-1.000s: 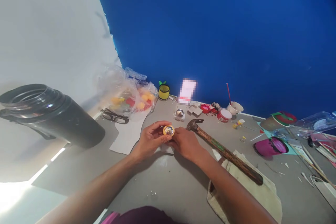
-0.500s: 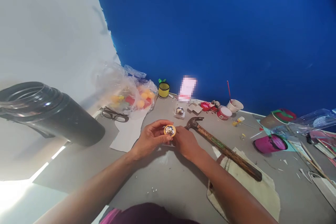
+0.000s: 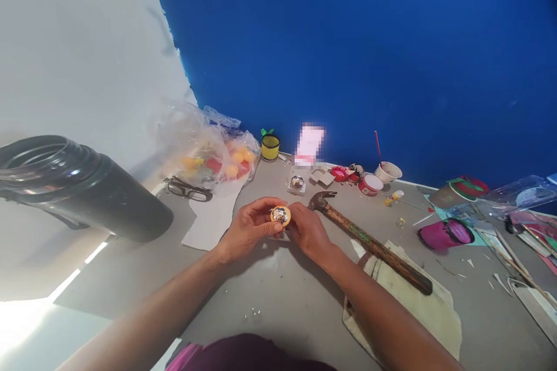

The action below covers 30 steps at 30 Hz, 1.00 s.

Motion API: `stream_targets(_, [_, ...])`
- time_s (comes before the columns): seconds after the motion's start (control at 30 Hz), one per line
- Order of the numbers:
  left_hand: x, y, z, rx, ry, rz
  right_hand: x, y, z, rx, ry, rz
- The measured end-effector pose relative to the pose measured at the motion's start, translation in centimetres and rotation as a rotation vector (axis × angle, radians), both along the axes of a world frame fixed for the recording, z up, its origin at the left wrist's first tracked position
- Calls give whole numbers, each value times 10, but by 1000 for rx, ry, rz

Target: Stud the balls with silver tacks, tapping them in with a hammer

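A small round yellow ball with shiny silver pieces stuck on it point(image 3: 280, 215) is held up between both hands over the grey table point(image 3: 278, 295). My left hand point(image 3: 248, 229) curls around its left side, thumb and fingers closed on it. My right hand point(image 3: 310, 232) pinches its right edge with the fingertips. A wooden-handled hammer point(image 3: 369, 242) lies just right of my right hand, its head near my knuckles.
A black jar point(image 3: 82, 188) lies on its side at left. Glasses point(image 3: 188, 190), a plastic bag of coloured balls point(image 3: 213, 156), a yellow cup point(image 3: 270, 147), a silver ball point(image 3: 297, 182), glue pots point(image 3: 371, 185) and a magenta cup point(image 3: 444, 235) ring the workspace. Cloth point(image 3: 404, 301) lies under the hammer.
Both hands stay on the ball with only small finger shifts. The view has drifted slightly; nothing on the table has moved.
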<state>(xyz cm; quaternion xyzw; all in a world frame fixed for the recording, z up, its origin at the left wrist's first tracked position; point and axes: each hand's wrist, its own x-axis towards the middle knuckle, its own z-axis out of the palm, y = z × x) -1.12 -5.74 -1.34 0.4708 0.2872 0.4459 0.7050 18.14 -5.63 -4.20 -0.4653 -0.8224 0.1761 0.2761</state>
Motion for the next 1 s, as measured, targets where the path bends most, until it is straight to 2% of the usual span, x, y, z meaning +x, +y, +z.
stream_targets(0.3, [1, -2, 6, 10, 61, -6, -3, 8, -9, -90, -23, -17])
stream_targets(0.4, [2, -3, 8, 12, 63, -6, -4, 8, -8, -123, 69, -44])
stream_targets(0.47, [2, -3, 7, 12, 77, -1, -4, 8, -5, -157, 218, -87])
stream_targets(0.53, [2, -3, 6, 7, 95, 10, -3, 8, -2, -241, 428, -151])
stream_targets(0.63, [2, -1, 4, -2, 124, 32, 3, 9, 0, -469, 721, -223])
stream_targets(0.83, [2, 1, 5, -23, 206, 130, 24, 10, -3, -870, 988, -121])
stream_targets(0.9, [3, 2, 6, -30, 218, 137, 28, 9, -2, -931, 1042, -80])
stream_targets(1.0, [3, 2, 6, -29, 239, 138, 30, 9, 1, -921, 1096, -68])
